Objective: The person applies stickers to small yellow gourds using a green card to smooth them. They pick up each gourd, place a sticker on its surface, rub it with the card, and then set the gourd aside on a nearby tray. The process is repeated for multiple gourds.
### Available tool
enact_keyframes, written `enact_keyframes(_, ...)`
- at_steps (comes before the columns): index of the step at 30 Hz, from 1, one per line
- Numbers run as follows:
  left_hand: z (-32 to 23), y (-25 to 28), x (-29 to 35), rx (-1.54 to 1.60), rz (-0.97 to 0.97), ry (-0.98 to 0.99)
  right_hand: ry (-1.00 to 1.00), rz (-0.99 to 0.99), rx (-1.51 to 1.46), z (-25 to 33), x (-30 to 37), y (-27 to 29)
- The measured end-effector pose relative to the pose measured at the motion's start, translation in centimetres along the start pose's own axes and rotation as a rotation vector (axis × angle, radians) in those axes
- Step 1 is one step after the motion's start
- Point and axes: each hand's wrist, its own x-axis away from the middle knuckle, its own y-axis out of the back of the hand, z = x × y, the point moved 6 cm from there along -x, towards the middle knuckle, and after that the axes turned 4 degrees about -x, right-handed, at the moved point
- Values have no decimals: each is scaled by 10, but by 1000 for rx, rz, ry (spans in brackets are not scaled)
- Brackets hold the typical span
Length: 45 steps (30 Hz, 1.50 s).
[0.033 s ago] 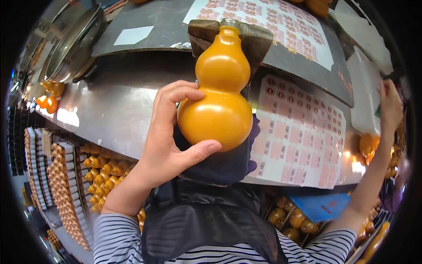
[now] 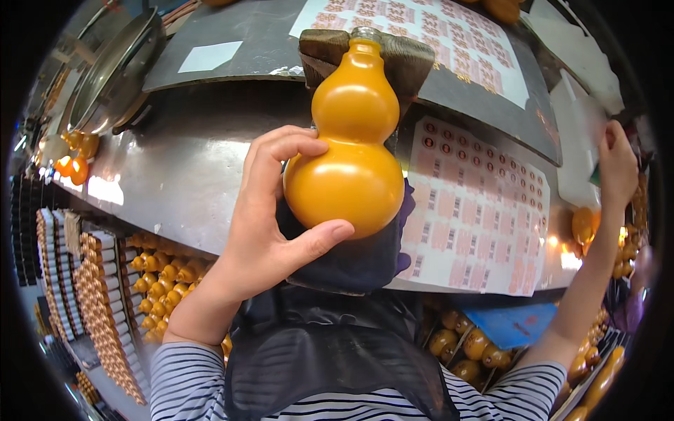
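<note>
A glossy orange-yellow gourd-shaped bottle (image 2: 344, 189) lies in front of me, its pale narrow neck at the far end resting in a notched wooden block (image 2: 411, 59). My left hand (image 2: 274, 189) is closed round its left side, fingers at the waist and thumb along the lower bulb. Beneath the bulb is a dark cloth-like pad (image 2: 344, 263) with purple material at its right edge. Off to the far right, my right hand (image 2: 619, 165) is raised beside a white plastic tray (image 2: 572, 140), fingers pinched together. What they hold, if anything, is too blurred to tell.
Sticker sheets lie on the metal table, one (image 2: 477, 210) right of the bottle and another (image 2: 421, 42) on a raised dark board (image 2: 270, 52). A metal pan (image 2: 116, 77) stands at the far left. Small gourds (image 2: 165, 281) fill racks below; a blue sheet (image 2: 512, 323) lies lower right.
My right hand has shifted very slightly up and left near the white tray. The left hand and the gourd bottle stay as they were.
</note>
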Motion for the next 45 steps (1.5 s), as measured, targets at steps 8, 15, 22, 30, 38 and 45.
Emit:
enact_keyframes(8, 14, 22, 5, 217, 28, -105, -123, 323, -1630, 193, 126, 105)
enact_keyframes(15, 0, 29, 12, 16, -48, -335, -87, 813, -1805, 255, 152, 87)
enact_keyframes(22, -26, 15, 4, -202, 10, -424, -46, 844, -1820, 257, 149, 86)
enact_keyframes(30, -14, 9, 2, -119, 5, -324, -19, 826, -1782, 254, 150, 82)
enact_keyframes(38, -13, 8, 2, -176, 6, -382, -24, 836, -1817, 256, 150, 81)
enact_keyframes(45, -12, 7, 2, -171, -19, -353, 50, 332, -1633, 236, 150, 87)
